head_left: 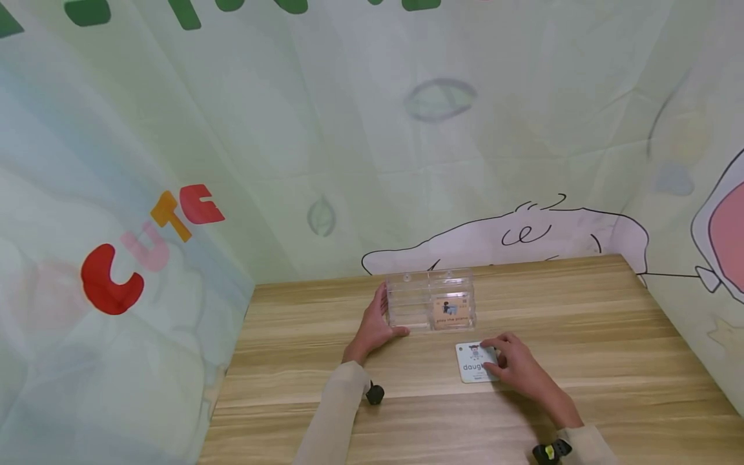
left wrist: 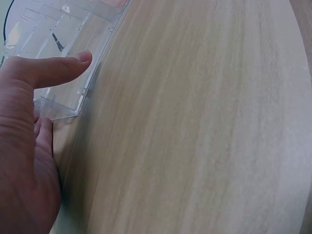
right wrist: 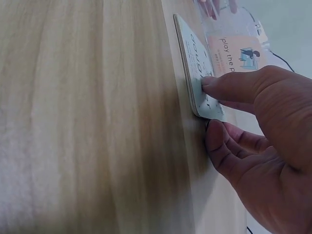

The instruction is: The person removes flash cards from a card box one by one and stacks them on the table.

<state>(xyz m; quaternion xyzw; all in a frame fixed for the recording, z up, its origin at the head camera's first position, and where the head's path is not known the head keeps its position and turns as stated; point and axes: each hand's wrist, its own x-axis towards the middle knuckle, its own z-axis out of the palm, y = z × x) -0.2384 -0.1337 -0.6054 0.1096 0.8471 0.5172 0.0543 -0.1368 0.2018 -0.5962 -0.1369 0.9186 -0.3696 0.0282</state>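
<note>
A clear plastic card box (head_left: pixel 408 298) with compartments stands near the back of the table. My left hand (head_left: pixel 373 330) grips its left side, the thumb along the front and the other fingers at the side. An orange card (head_left: pixel 453 312) reading "play the piano" sits in the front right compartment. In front of the box lies a small stack of white flash cards (head_left: pixel 469 369), the top one showing a girl and the word partly covered by my thumb. My right hand (right wrist: pixel 273 122) pinches the stack at its right side, thumb on the top face and fingertips at the edge.
The wood-grain table (head_left: pixel 302 361) has its back edge just behind the box. A printed cloth (head_left: pixel 325 129) with cartoon shapes and coloured letters hangs behind and at the sides. Black wrist devices (head_left: pixel 374 393) are worn on both arms.
</note>
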